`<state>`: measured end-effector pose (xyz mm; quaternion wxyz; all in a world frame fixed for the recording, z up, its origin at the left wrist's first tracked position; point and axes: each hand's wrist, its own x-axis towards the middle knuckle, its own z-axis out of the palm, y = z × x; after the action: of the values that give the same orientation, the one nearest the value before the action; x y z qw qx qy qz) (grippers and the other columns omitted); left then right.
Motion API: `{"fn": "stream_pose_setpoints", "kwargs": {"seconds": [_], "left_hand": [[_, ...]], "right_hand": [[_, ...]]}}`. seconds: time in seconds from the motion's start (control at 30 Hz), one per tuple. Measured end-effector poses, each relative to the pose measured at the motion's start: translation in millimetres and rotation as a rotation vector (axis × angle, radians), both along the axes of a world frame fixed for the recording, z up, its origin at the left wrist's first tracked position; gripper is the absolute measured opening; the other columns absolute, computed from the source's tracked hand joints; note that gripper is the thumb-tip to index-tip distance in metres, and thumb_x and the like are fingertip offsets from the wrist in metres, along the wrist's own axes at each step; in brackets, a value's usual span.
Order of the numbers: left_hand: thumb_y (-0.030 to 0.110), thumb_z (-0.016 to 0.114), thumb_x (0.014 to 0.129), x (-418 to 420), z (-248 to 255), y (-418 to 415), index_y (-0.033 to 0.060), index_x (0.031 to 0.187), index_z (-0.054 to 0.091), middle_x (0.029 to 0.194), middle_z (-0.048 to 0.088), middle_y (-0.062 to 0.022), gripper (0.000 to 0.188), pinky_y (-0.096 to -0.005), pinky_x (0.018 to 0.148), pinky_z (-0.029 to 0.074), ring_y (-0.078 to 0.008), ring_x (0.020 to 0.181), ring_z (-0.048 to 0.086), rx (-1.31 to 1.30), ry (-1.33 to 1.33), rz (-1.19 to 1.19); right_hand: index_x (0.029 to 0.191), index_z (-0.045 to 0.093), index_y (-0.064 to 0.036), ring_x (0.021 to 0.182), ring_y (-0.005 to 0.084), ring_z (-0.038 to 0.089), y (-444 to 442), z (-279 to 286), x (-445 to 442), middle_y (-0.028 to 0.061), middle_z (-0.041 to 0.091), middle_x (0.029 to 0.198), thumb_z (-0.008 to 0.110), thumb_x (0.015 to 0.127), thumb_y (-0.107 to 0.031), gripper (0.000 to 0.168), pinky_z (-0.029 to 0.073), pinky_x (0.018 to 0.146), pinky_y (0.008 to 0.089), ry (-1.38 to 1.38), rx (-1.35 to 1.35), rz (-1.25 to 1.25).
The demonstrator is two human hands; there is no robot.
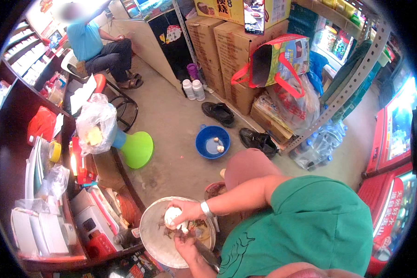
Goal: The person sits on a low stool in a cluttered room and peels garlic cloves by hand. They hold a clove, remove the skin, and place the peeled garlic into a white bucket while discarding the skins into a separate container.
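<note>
My right hand [187, 210], with a silver band at its wrist, grips a whitish, rounded piece of food [173, 216], possibly a mushroom or peeled bulb. Just below it, my left hand [187, 246] has its fingers drawn together against the lower end of that piece. Whether the left fingers hold a small tool is hidden. A dark elongated shape beside the left wrist is unclear. Both hands are over a pale bucket [152, 239], with dark scraps and yellowish bits inside. A reddish container [212, 189] with brown contents is partly covered by my right forearm.
A blue basin [201, 150] with a few whitish pieces stands on the floor near black shoes [218, 113]. A green stool [139, 150] and cluttered shelf [125, 194] are left. Cartons [229, 52] and bottled water [319, 146] line the right. A person [85, 43] sits far off.
</note>
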<state>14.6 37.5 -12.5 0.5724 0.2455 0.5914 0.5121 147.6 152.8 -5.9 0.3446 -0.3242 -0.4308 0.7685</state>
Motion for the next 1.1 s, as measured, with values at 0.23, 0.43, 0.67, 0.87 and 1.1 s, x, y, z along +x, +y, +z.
{"fn": "stream_pose_setpoints", "kwargs": {"seconds": [0.23,0.43,0.67,0.87,1.1], "left_hand": [[-0.015,0.045,0.059,12.7,55.9,-11.6,0.0066,0.139,0.02,0.132,0.033,-0.0189,0.086,-0.0422,0.087,0.048,-0.0292,0.122,0.037,0.13,-0.005,0.072],[-0.009,0.05,0.058,13.0,58.8,-18.8,0.0048,0.141,0.014,0.134,0.031,-0.0173,0.092,-0.037,0.088,0.046,-0.03,0.124,0.036,0.209,-0.087,-0.055],[-0.004,0.061,0.06,20.7,69.1,-25.1,0.0016,0.139,0.017,0.131,0.036,-0.0147,0.091,-0.0365,0.099,0.036,-0.0256,0.119,0.041,0.189,0.195,-0.157],[-0.008,0.061,0.061,21.4,68.2,-26.3,-0.0037,0.13,0.032,0.12,0.046,-0.0137,0.075,-0.0342,0.094,0.041,-0.0239,0.112,0.048,0.288,0.112,0.026],[-0.013,0.055,0.067,0.4,81.1,-39.7,-0.0072,0.126,0.042,0.11,0.056,-0.0102,0.061,-0.0266,0.085,0.045,-0.0171,0.1,0.056,0.274,0.05,0.16]], "right_hand": [[0.116,0.043,-0.003,0.085,0.0185,0.061,-1.0,33.1,8.1,0.0096,0.059,0.099,0.067,0.078,-0.015,0.046,0.053,0.064,0.032,0.133,-0.222,0.01],[0.117,0.047,-0.004,0.089,0.0165,0.059,-13.4,15.3,1.4,0.0078,0.059,0.102,0.067,0.078,-0.021,0.048,0.049,0.077,0.0299,-0.024,-0.073,0.135],[0.111,0.055,-0.009,0.1,0.0152,0.054,-23.1,-11.3,-16.0,0.0057,0.058,0.105,0.069,0.079,-0.031,0.041,0.046,0.085,0.0301,-0.147,0.061,0.18],[0.105,0.056,-0.006,0.084,0.0152,0.061,-21.0,49.1,2.2,0.0052,0.062,0.097,0.058,0.086,-0.022,0.025,0.051,0.068,0.0293,-0.139,-0.055,0.18],[0.109,0.052,-0.004,0.083,0.0175,0.063,-12.3,49.3,-19.8,0.0079,0.062,0.097,0.051,0.088,-0.024,0.029,0.052,0.073,0.0305,0.002,-0.301,0.395]]}}
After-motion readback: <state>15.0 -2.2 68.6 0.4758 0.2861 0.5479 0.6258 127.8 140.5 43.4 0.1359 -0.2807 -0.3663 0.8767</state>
